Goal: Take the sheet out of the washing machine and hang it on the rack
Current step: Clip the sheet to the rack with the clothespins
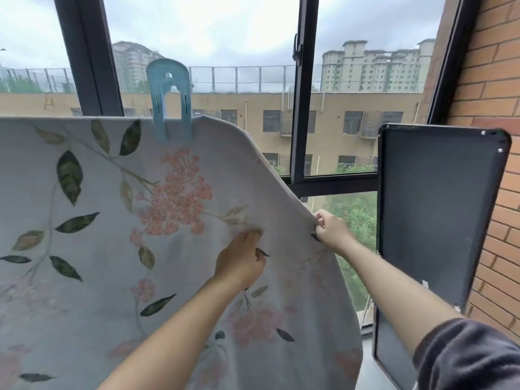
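Floral sheet (98, 249) by window (304, 108) (brick wall (492, 136))

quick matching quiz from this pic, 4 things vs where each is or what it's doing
1 clip
2 left hand
3 right hand
4 panel

a pinches the sheet at its right edge
b beside the brick wall
c on the sheet's top edge
d grips the sheet's printed front

Pairs: 1-c, 2-d, 3-a, 4-b
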Action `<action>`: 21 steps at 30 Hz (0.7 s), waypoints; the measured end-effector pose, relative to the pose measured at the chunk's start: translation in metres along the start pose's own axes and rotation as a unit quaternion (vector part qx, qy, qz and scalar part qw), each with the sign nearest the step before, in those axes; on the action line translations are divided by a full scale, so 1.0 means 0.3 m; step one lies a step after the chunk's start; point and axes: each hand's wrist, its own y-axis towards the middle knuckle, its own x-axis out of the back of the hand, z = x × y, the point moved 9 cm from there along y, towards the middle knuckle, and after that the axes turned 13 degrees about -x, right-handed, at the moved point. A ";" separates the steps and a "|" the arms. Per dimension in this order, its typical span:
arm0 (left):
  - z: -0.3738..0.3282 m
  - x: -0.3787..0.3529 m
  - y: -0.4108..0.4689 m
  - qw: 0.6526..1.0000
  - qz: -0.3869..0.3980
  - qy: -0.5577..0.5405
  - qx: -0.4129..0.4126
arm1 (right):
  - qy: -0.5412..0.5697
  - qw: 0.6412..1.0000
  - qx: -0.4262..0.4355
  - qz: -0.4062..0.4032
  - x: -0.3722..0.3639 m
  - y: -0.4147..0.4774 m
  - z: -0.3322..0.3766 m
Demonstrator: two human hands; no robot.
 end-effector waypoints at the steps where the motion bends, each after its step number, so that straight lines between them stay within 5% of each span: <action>1: 0.002 -0.009 -0.004 1.000 -0.001 -0.004 -0.002 | 0.028 1.000 -0.006 0.009 -0.029 -0.011 -0.011; 7: 0.073 -0.101 -0.080 0.999 -0.003 -0.030 -0.021 | 0.093 0.989 0.026 -0.108 -0.162 -0.222 -0.017; 12: 0.200 0.099 -0.205 0.966 -0.221 0.131 0.000 | 0.035 0.959 0.203 -0.194 -0.260 -0.399 0.138; 14: 0.281 0.172 -0.243 0.944 -0.253 0.211 0.019 | -0.003 0.934 0.273 -0.230 -0.280 -0.426 0.241; 17: 0.491 0.020 -0.273 0.973 0.039 0.216 0.078 | -0.174 0.921 0.307 -0.162 -0.434 -0.398 0.352; 19: 0.596 -0.186 -0.431 0.923 0.330 0.098 0.171 | -0.348 0.903 0.251 -0.025 -0.619 -0.371 0.296; 21: 0.642 -0.255 -0.571 0.877 0.431 0.067 0.200 | -0.474 0.859 0.180 0.072 -0.759 -0.404 0.220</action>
